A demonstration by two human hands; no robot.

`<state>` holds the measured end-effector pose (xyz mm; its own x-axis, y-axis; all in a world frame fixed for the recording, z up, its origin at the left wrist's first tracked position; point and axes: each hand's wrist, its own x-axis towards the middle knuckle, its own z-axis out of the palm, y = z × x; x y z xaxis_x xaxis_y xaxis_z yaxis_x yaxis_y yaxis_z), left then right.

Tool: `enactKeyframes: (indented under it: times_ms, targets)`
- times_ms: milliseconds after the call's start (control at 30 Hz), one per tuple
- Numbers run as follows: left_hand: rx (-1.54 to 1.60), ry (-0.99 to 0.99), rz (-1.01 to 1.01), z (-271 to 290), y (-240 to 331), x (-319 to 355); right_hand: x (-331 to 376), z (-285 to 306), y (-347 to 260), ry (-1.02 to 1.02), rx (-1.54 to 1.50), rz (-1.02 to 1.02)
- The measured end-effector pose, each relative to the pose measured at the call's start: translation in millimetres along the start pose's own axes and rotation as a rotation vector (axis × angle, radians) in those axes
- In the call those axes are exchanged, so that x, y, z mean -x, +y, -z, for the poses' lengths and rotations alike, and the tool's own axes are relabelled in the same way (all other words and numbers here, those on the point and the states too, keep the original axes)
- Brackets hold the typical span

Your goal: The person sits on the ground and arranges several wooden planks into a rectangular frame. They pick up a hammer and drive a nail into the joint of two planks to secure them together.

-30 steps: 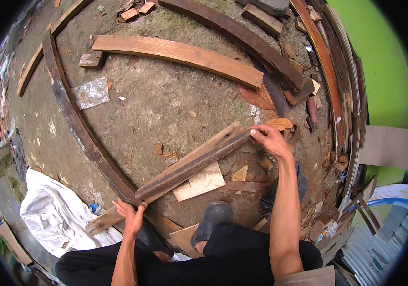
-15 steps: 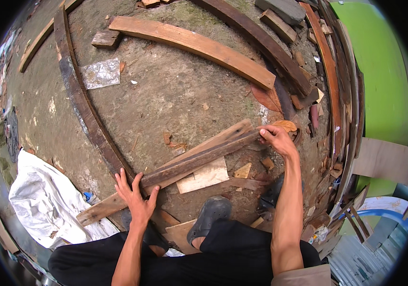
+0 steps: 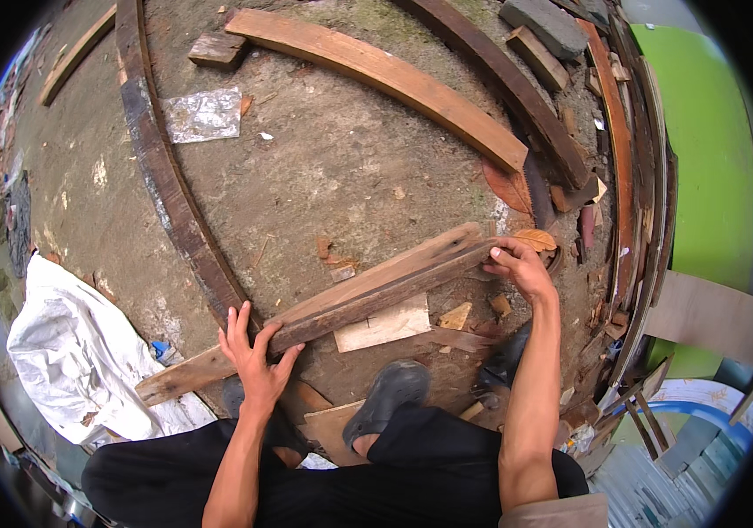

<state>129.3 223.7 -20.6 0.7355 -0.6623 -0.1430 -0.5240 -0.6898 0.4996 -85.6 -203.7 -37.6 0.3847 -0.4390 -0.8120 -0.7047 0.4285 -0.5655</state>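
A dark, narrow wooden strip (image 3: 376,297) lies slantwise in front of me, along a longer, lighter wooden board (image 3: 185,377). My left hand (image 3: 258,363) is at the strip's near left end; thumb and forefinger straddle that end, and the other fingers stretch toward a long dark beam (image 3: 185,211). At the far right end, my right hand (image 3: 524,268) pinches the strip between thumb and fingers. Part of the lighter board shows beyond the strip's far edge. A pale flat piece of wood (image 3: 383,323) lies on the ground just under the strip.
Beyond are a thick light-brown beam (image 3: 385,77), a dark beam (image 3: 508,92) and a wood block (image 3: 218,51). White cloth (image 3: 77,352) lies at left, with clear plastic (image 3: 202,115) farther off. Stacked planks (image 3: 616,167) and a green panel (image 3: 702,150) line the right. My shoe (image 3: 388,396) is close below.
The head view has shifted slightly, so the ground things appear a little higher and farther right. Both hands keep their places at the strip's ends, and the strip lies closer against the board.
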Motion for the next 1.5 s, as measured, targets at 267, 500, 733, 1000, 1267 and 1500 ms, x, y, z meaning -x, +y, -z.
enactKeyframes:
  times_ms: [267,500,733,1000,1267,1500]
  targets:
    - [0.159,0.085,0.032,-4,-8,-1,-1,2,0,-0.007,0.017,0.039]
    - [0.171,0.169,0.059,-11,-14,3,1,-3,-3,0.02,0.06,0.09]
    - [0.205,0.148,0.334,-12,-2,13,5,-6,-10,0.032,0.098,0.077]
    - [0.174,0.091,0.307,-14,-9,16,10,-15,-13,0.057,0.062,0.107]
    - [0.256,0.138,0.327,-13,-7,15,6,-26,-23,0.184,0.1,0.036]
    - [0.185,0.127,0.201,3,-21,-2,-11,-33,-45,0.114,-0.097,0.362]
